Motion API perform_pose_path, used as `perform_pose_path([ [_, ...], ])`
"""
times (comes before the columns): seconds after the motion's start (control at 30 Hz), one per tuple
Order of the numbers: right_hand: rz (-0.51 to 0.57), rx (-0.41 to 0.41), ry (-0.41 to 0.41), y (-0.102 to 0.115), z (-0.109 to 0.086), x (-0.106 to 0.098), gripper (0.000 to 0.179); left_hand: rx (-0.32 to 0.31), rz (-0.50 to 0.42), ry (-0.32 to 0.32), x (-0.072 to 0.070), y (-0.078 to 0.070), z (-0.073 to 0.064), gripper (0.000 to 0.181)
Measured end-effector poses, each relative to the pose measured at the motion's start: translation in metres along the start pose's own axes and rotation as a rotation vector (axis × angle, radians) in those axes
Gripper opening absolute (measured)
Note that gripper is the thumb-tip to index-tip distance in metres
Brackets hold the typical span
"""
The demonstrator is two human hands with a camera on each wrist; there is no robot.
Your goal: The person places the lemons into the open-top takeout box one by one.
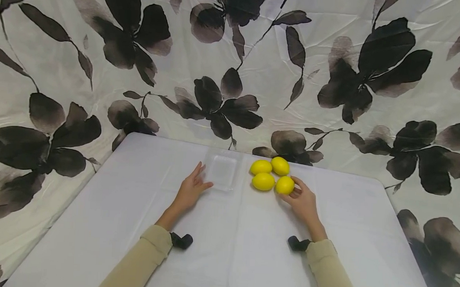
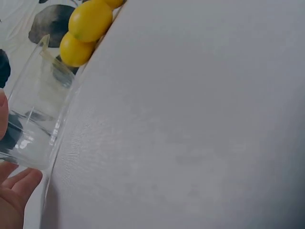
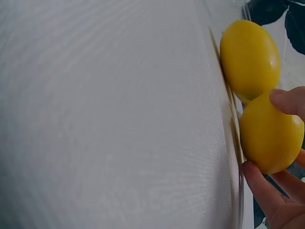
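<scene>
Four-sided and clear, a plastic container (image 1: pixel 222 171) lies on the white table, left of a cluster of several yellow lemons (image 1: pixel 263 181). My left hand (image 1: pixel 190 188) is at the container's left side, fingers extended and thumb apart. In the left wrist view, its fingertips (image 2: pixel 29 183) are right at the near end of the clear container (image 2: pixel 35 119). My right hand (image 1: pixel 302 203) holds the nearest right lemon (image 1: pixel 285 185), its thumb and fingers around it. The right wrist view shows that lemon (image 3: pixel 271 133) against another lemon (image 3: pixel 250 59).
A white cloth covers the table (image 1: pixel 193 254). Behind and around it hangs a floral fabric (image 1: pixel 281 68) with dark blooms. The lemons sit near the table's back edge. Black wrist cameras (image 1: pixel 182 241) sit at both sleeve cuffs.
</scene>
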State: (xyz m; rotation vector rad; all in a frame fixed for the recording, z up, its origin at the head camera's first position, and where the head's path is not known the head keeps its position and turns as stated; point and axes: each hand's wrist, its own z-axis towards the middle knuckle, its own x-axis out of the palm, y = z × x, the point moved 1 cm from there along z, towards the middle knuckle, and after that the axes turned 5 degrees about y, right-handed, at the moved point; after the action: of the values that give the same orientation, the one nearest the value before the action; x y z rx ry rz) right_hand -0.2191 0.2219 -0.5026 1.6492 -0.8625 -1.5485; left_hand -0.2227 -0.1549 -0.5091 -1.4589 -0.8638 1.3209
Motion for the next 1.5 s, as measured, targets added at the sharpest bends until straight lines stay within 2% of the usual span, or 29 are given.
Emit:
perform_pose_path([
  [0.3,0.07,-0.01,-0.006,0.012,0.0,-0.003,0.076,-0.002,0.021,-0.032,-0.002,-0.001,-0.017,0.088],
  [0.53,0.121,-0.109,0.006,0.036,0.0,0.001,0.074,0.0,0.004,-0.056,-0.005,-0.002,-0.032,0.087],
  [0.67,0.117,-0.148,0.013,0.049,-0.002,0.005,0.073,-0.017,-0.014,-0.076,0.001,-0.002,-0.043,0.086],
  [0.8,0.131,-0.154,0.031,0.06,-0.005,0.012,0.071,-0.036,-0.036,-0.073,0.011,-0.004,-0.052,0.088],
  [0.93,0.165,-0.183,0.069,0.072,-0.003,0.025,0.07,-0.019,-0.036,-0.087,0.017,-0.005,-0.055,0.087],
  [1.1,0.2,-0.195,0.128,0.084,0.002,0.048,0.072,-0.003,-0.004,-0.091,0.017,-0.007,-0.055,0.087],
  [1.5,0.178,-0.299,0.252,0.116,0.007,0.103,0.066,0.005,-0.011,-0.072,0.02,-0.009,-0.059,0.088],
])
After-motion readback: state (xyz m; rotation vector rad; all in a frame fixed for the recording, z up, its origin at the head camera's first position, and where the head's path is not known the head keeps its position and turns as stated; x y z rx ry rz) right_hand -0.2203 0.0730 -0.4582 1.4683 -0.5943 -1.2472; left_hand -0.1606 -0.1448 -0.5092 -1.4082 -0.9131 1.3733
